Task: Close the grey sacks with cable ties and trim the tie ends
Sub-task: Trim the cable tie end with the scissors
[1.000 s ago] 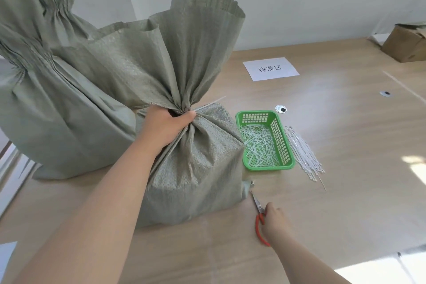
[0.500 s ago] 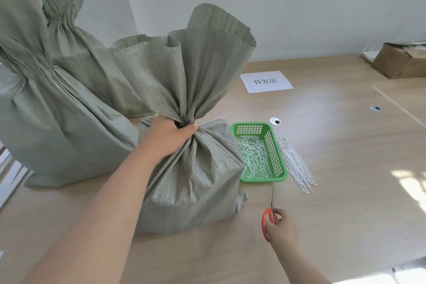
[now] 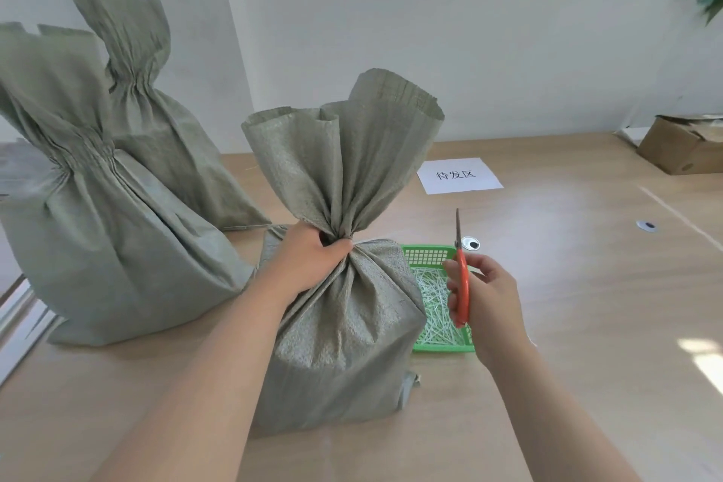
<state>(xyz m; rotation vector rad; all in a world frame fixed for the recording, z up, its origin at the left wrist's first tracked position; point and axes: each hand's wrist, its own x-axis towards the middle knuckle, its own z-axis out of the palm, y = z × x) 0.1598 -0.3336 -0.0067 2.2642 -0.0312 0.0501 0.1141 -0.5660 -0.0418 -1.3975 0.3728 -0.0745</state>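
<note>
The right hand (image 3: 485,297) has lifted the scissors (image 3: 463,286) off the tabletop (image 3: 587,305) and now holds them upright, blades together and pointing up. Its grip is clamped round the orange handles, in front of the green basket (image 3: 424,254) of white clippings. The left hand (image 3: 309,262) has its grip clamped on the gathered neck of the grey sack (image 3: 344,344), which stands on the tabletop just left of the basket. Two other sacks (image 3: 98,246), cinched at the neck, stand further left. A paper sign (image 3: 459,175) lies behind.

wooden table (image 3: 567,325), grey sacks (image 3: 344,325), green basket (image 3: 424,255), paper sign (image 3: 458,175)
</note>
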